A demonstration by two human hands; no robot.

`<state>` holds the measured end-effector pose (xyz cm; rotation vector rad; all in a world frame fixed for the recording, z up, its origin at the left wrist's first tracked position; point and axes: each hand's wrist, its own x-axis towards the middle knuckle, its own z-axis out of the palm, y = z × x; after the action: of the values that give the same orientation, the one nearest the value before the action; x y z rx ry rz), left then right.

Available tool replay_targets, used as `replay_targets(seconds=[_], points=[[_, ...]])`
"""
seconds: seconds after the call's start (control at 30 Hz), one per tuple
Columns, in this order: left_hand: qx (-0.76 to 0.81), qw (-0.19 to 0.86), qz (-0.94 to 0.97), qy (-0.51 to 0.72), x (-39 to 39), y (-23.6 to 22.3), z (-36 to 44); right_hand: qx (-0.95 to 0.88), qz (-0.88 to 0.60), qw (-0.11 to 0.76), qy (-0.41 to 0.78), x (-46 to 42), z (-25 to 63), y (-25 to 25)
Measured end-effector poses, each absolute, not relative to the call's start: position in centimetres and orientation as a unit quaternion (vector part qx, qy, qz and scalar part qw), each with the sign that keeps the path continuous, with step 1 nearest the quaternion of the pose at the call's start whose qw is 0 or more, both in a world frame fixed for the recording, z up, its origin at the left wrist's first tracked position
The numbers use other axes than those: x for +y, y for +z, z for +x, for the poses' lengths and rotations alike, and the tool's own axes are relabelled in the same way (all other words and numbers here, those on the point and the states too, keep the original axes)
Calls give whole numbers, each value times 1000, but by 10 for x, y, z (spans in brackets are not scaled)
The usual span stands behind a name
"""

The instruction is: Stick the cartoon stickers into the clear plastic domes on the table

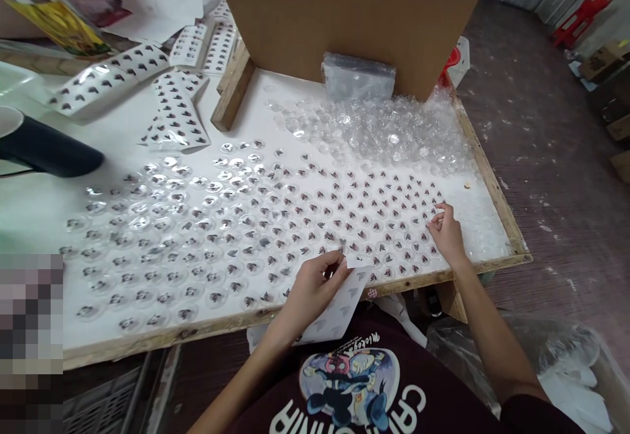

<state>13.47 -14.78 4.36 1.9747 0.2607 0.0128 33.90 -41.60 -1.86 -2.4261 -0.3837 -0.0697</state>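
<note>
My left hand (317, 283) pinches the corner of a white sticker sheet (344, 299) at the table's front edge. The sheet hangs towards my shirt, and faint dark prints show through it. Farther right, my right hand (447, 236) has its thumb and forefinger closed low over the right end of the rows of clear round discs (352, 214). Whatever sits between those fingertips is too small to make out. Most discs in the rows carry a small dark printed sticker at their middle.
Plain clear discs (384, 135) lie heaped at the back right, before a tall cardboard box (354, 14) and a clear plastic packet (359, 77). More sticker sheets (180, 109) and a dark cylinder (49, 148) are at left. A wooden rim (492, 181) borders the table.
</note>
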Motion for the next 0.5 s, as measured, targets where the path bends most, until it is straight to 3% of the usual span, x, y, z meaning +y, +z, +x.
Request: replay_targets(seconds=[0.3, 0.5], points=[[117, 552, 825, 3, -146, 44, 133, -57, -898, 434, -46, -437, 334, 0], [109, 557, 823, -5, -147, 40, 136, -118, -939, 324, 2, -447, 311, -5]])
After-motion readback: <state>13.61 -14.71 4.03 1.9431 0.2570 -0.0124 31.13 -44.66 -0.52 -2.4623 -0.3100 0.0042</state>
